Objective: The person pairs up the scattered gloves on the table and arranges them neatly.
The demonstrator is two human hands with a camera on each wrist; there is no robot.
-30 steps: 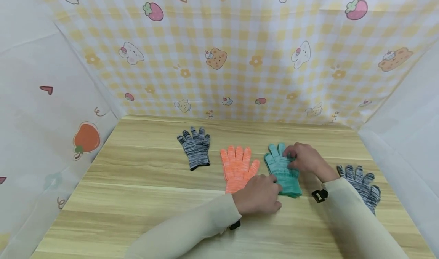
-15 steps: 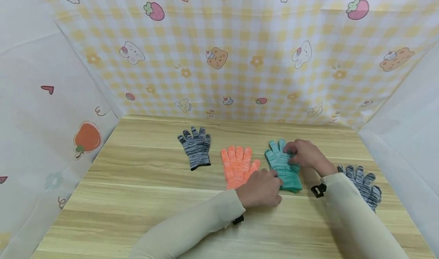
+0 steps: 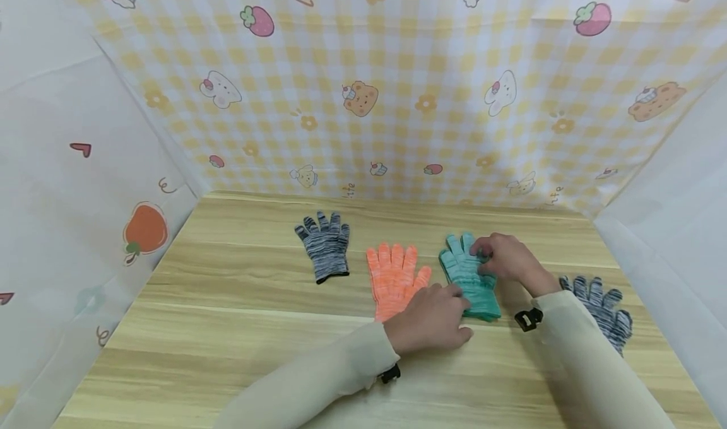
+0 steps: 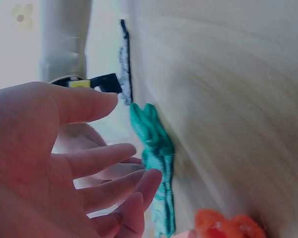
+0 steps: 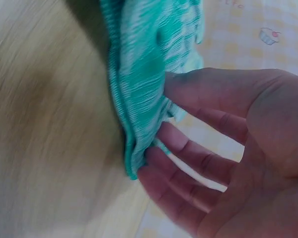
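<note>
Two green knit gloves (image 3: 468,277), stacked, lie flat on the wooden table with fingers pointing away. My left hand (image 3: 431,318) is at their cuff; in the left wrist view its thumb and fingers (image 4: 102,163) are apart, with the green gloves beyond them. My right hand (image 3: 508,262) touches the upper right of the gloves. In the right wrist view its thumb (image 5: 208,91) rests on the knit and its loosely bent fingertips meet the edge, a gap between them. An orange glove (image 3: 392,277) lies left of the green ones, its cuff hidden by my left hand.
A grey-black striped glove (image 3: 325,247) lies further left. Another striped glove (image 3: 602,309) lies at the right, partly covered by my right sleeve (image 3: 591,353). A yellow checked cloth (image 3: 397,101) hangs behind the table (image 3: 227,340), with white cloth at both sides.
The green gloves have shifted slightly away from me, both hands moving with them, mostly in the first half second. My left hand has since drawn back a little. The other gloves stay in place.
</note>
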